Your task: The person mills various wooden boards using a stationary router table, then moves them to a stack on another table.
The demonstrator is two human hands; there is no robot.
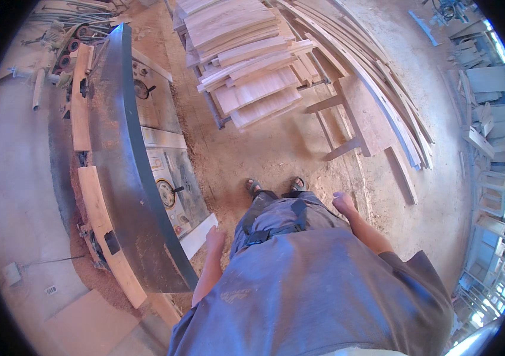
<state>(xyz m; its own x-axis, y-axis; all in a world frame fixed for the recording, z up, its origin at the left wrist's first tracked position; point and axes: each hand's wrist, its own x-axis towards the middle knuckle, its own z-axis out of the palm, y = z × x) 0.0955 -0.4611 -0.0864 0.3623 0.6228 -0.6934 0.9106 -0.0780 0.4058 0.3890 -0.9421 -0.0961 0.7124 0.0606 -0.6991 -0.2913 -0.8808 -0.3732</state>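
My left hand [216, 238] hangs beside my left thigh with its fingers curled in. Nothing shows in it, and it is nearest to a white panel [199, 236] at the near end of the long dark-topped machine [123, 148]; whether they touch is hard to tell. On the other side, my right hand [342, 203] is held out from my hip, loosely closed, with no object visible in it. Round dials with black handles, one of them the nearer dial [166, 193], sit on the machine's side facing me.
Ahead stands a rack stacked with wooden panels [258, 89]. Long boards [383, 89] lie to its right by a wooden trestle [359, 118]. Wooden fence pieces [105, 213] and sawdust [83, 255] line the machine's left edge. Wood parts and frames [493, 193] fill the far right.
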